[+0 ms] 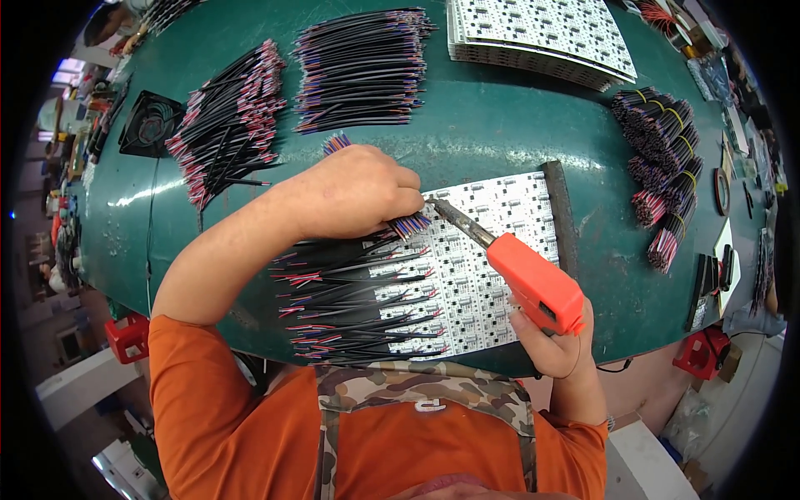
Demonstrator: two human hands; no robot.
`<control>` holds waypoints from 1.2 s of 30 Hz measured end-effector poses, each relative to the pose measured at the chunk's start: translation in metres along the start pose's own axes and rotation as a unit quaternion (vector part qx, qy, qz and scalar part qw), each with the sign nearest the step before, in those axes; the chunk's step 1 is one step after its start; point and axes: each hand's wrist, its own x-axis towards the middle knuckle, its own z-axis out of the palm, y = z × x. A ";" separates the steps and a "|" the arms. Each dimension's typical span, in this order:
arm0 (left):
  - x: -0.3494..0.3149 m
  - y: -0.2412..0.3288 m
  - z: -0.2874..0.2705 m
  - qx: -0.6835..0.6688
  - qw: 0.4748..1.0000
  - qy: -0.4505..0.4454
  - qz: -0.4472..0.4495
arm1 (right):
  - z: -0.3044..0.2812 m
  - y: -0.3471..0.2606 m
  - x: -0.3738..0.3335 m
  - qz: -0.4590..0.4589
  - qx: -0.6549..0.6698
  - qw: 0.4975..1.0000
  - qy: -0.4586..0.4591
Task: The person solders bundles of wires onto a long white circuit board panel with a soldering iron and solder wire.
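Note:
My left hand (358, 193) is closed round a bunch of short black wires (410, 225), whose coloured ends stick out on both sides of the fist. In my right hand (550, 342) is a red pistol-grip soldering iron (533, 279). Its metal tip meets the board close to my left fingertips; whether it touches a wire end is too small to tell. Under both hands lies a white circuit board panel (500, 250) with rows of small black parts. Several black wires (350, 300) run along its left side, their ends resting on the panel.
Two piles of black wires, one with red-white ends (233, 117) and one with blue ends (362, 71), lie beyond my left arm. A panel stack (542, 37) stands at the back. Tied wire bundles (662, 167) lie right, a small black fan (150, 123) left. A dark bar (561, 217) borders the panel.

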 end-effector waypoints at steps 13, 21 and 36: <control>0.005 0.005 -0.005 0.009 1.000 -0.024 -0.019 | -0.007 -0.001 -0.007 0.014 0.089 0.995 0.043; -0.006 0.004 -0.018 -0.094 0.982 0.122 -0.109 | -0.009 -0.001 -0.015 0.013 0.117 0.991 0.066; -0.014 0.036 -0.007 -0.066 0.973 0.154 -0.156 | -0.016 -0.002 -0.030 0.012 0.101 0.993 0.066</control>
